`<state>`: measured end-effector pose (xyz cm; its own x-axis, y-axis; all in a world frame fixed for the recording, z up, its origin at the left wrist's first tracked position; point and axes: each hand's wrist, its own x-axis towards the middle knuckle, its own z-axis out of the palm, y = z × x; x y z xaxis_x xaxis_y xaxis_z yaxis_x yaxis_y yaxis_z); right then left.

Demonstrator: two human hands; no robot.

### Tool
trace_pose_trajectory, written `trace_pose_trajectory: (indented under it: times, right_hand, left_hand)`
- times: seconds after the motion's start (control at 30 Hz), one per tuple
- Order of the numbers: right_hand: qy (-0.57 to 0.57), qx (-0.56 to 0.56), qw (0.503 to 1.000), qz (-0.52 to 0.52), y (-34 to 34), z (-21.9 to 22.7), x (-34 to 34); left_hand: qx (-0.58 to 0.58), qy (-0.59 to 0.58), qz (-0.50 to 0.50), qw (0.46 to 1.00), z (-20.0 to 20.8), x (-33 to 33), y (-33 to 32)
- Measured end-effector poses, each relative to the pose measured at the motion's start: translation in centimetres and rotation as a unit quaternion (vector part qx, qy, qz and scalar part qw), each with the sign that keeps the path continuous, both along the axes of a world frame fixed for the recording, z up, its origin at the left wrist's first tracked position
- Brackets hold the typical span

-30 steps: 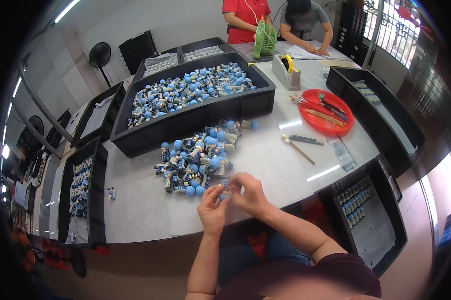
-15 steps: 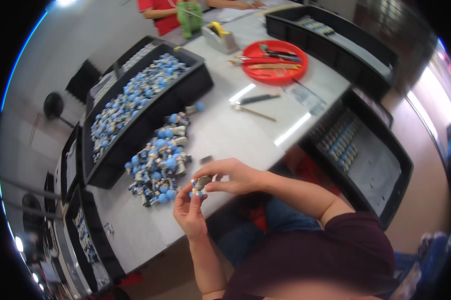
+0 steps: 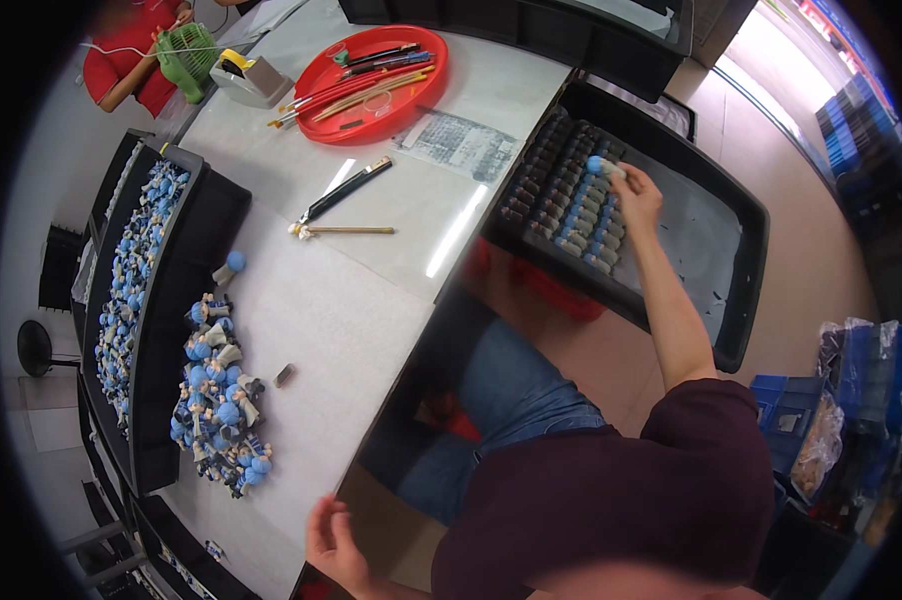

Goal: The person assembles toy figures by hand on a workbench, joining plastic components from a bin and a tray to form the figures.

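My right hand (image 3: 639,203) reaches out over the black tray (image 3: 736,315) at the right. Its fingers are closed on a small figurine (image 3: 600,166) with a blue top and a pale grey body. Below it in the tray lie rows of similar figurines (image 3: 578,222), some blue and grey, others dark. By the table's near edge is my left hand (image 3: 335,540), fingers loosely bent and apart, with nothing seen in it. A loose pile of blue-headed figurines (image 3: 221,410) lies on the white table (image 3: 341,330).
A deep black bin (image 3: 196,230) full of figurines stands at the left. Near the pile lies a small dark block (image 3: 285,376). Farther off are a brush (image 3: 351,230), a black pen-like tool (image 3: 346,190), a red tray (image 3: 316,85) of tools and a tape dispenser (image 3: 253,80).
The view has swung right. My right hand has carried a figurine from above the table to the tray. My left hand has let go and drawn back to the table's near edge.
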<state>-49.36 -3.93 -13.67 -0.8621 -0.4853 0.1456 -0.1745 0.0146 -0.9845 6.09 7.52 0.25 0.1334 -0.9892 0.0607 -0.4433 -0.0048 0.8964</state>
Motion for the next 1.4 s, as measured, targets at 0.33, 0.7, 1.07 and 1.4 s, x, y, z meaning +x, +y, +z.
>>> trace_pose_trajectory:
  times: [0.33, 0.7, 1.07, 1.4]
  right_hand:
    - [0.081, 0.241, 0.948, -0.193, 2.5, -15.0, -12.3]
    - [0.031, 0.257, 0.948, -0.187, 1.7, -15.8, -11.9]
    - [0.133, 0.394, 0.909, -0.035, 1.3, -16.3, -13.9]
    - [0.194, -0.179, 0.959, 0.108, -6.1, 5.5, 9.2]
  left_hand:
    - [0.511, 0.293, 0.384, 0.711, -22.4, 15.7, 20.0]
    - [0.440, 0.185, 0.370, 0.797, -17.0, 11.4, 18.7]
    - [0.360, 0.007, 0.108, 0.927, -12.7, 6.7, 8.7]
    - [-0.094, -0.026, 0.114, 0.989, 1.2, 2.7, 0.3]
